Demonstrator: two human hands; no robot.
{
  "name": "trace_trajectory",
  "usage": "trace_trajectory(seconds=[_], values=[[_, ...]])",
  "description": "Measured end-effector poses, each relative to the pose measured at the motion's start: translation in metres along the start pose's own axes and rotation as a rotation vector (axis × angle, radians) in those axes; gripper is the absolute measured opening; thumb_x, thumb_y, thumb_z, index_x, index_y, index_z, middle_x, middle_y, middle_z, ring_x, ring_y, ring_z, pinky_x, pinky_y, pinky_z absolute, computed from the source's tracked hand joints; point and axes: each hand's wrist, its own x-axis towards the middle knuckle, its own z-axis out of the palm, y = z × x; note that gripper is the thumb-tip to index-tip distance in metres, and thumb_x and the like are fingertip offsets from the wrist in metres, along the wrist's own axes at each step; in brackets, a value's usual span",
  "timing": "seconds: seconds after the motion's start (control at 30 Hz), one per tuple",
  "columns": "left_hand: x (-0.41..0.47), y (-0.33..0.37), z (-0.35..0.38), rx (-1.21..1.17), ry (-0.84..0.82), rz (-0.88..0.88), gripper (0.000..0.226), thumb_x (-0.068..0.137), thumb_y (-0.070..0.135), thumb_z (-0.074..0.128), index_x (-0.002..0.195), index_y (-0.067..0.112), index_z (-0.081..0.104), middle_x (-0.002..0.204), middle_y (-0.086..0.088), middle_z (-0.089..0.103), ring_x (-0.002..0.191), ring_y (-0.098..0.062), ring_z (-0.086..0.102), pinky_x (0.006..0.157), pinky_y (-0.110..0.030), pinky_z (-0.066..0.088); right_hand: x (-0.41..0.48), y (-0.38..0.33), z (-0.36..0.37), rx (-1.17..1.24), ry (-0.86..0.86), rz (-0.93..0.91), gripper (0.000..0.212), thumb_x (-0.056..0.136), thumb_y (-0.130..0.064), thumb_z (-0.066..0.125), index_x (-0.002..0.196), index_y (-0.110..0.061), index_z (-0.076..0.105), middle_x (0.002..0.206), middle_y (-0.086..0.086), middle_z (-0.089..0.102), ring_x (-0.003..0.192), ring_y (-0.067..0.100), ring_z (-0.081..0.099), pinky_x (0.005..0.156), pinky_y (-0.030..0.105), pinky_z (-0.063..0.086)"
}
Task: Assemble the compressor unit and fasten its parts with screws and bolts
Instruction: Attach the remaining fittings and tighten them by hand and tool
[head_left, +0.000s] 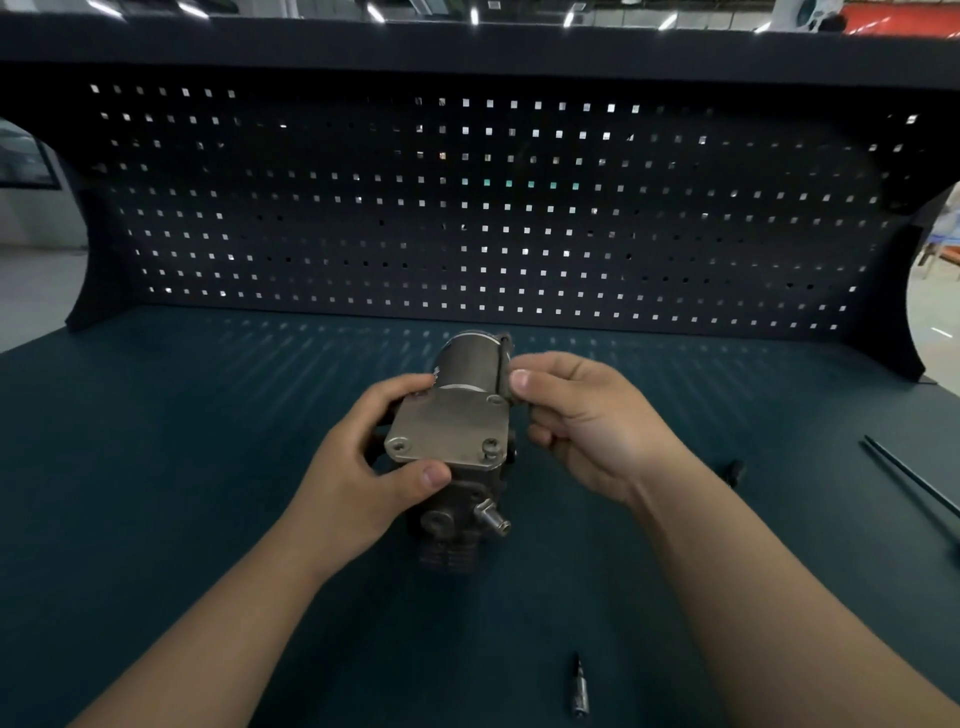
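Note:
A grey metal compressor unit (457, 436) stands on the dark green bench, with a flat cover plate (449, 428) on top, a cylindrical motor behind and a short outlet nozzle (493, 517) at the front. Screws sit in the plate's near corners. My left hand (363, 467) grips the unit's left side, thumb on the plate's front edge. My right hand (582, 421) is at the plate's far right corner, fingers curled, pinching something small that I cannot make out.
A small screwdriver bit (578, 686) lies near the bench's front edge. A long thin black rod (914, 478) lies at the far right, with a small dark part (734, 470) near my right wrist. A dark pegboard (467, 208) closes off the back.

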Motion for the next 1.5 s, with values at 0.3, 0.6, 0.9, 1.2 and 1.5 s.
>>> trace_trajectory(seconds=[0.3,0.6,0.9,1.2,1.5], values=[[-0.001,0.001,0.002,-0.017,0.015,0.002,0.081,0.054,0.078,0.073,0.121,0.037,0.053,0.109,0.020,0.062,0.098,-0.002,0.061,0.079,-0.013,0.047,0.002,-0.022,0.009,-0.775,-0.007,-0.262,0.013,0.080,-0.023,0.077,0.073,-0.033,0.072,0.067,-0.016,0.069,0.056,-0.005,0.058,0.052,0.007,0.041],[-0.002,0.001,0.003,-0.024,0.025,0.005,0.084,0.053,0.078,0.073,0.122,0.034,0.052,0.108,0.021,0.062,0.094,0.000,0.061,0.078,-0.013,0.046,-0.003,-0.032,0.014,-1.043,-0.102,-0.384,0.021,0.085,-0.024,0.072,0.070,-0.038,0.069,0.079,-0.023,0.066,0.068,-0.004,0.060,0.061,0.007,0.043],[-0.002,-0.001,0.003,-0.015,0.020,0.003,0.078,0.055,0.078,0.073,0.121,0.041,0.054,0.110,0.020,0.063,0.096,0.000,0.061,0.079,-0.012,0.046,-0.010,-0.038,0.015,-1.066,-0.127,-0.315,0.019,0.093,-0.023,0.062,0.081,-0.035,0.071,0.075,-0.013,0.070,0.069,0.001,0.062,0.057,0.011,0.046],[-0.002,-0.004,0.000,0.017,0.022,-0.045,0.071,0.058,0.051,0.073,0.125,0.044,0.052,0.122,-0.001,0.060,0.108,-0.012,0.061,0.090,-0.024,0.046,-0.003,-0.067,0.020,-1.295,-0.231,-0.207,0.023,0.088,-0.021,0.068,0.068,-0.032,0.067,0.048,-0.029,0.055,0.045,-0.007,0.050,0.042,0.006,0.034],[-0.002,0.000,0.001,0.015,0.009,-0.046,0.065,0.059,0.049,0.070,0.122,0.043,0.053,0.113,0.012,0.062,0.097,-0.003,0.062,0.080,-0.014,0.046,-0.003,-0.074,0.039,-1.670,-0.208,-0.255,0.019,0.088,-0.033,0.064,0.076,-0.021,0.070,0.070,-0.003,0.066,0.062,0.006,0.055,0.048,0.023,0.038]])
